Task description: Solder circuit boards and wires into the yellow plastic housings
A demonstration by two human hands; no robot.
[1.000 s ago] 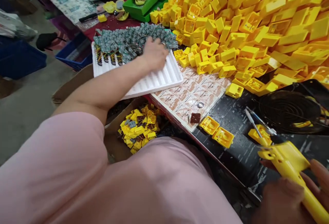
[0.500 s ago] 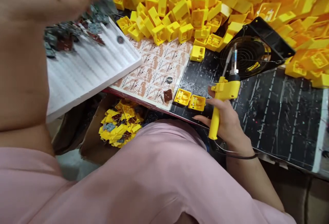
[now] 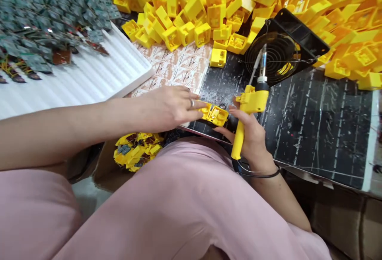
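My left hand point(image 3: 171, 106) is palm down at the table edge, its fingertips over the left half of an opened yellow case point(image 3: 218, 116). What lies beneath its palm is hidden. In my right hand point(image 3: 252, 136) is a yellow soldering iron point(image 3: 253, 100), held upright with its tip toward the fan. The right thumb and a finger point at the right half of the case, close beside it. A small dark ring-shaped piece shows just behind the case.
A black fan point(image 3: 277, 49) stands behind the iron, before a heap of yellow cases point(image 3: 193, 7). Grey parts point(image 3: 59, 17) cover a white foam board point(image 3: 119, 69) at left. Below the table edge, a cardboard box point(image 3: 106, 168) holds yellow pieces.
My left hand has come down from the upper left to the case, covering where the brown piece lay. The dark ring-shaped piece now shows behind the case. The view has shifted slightly.
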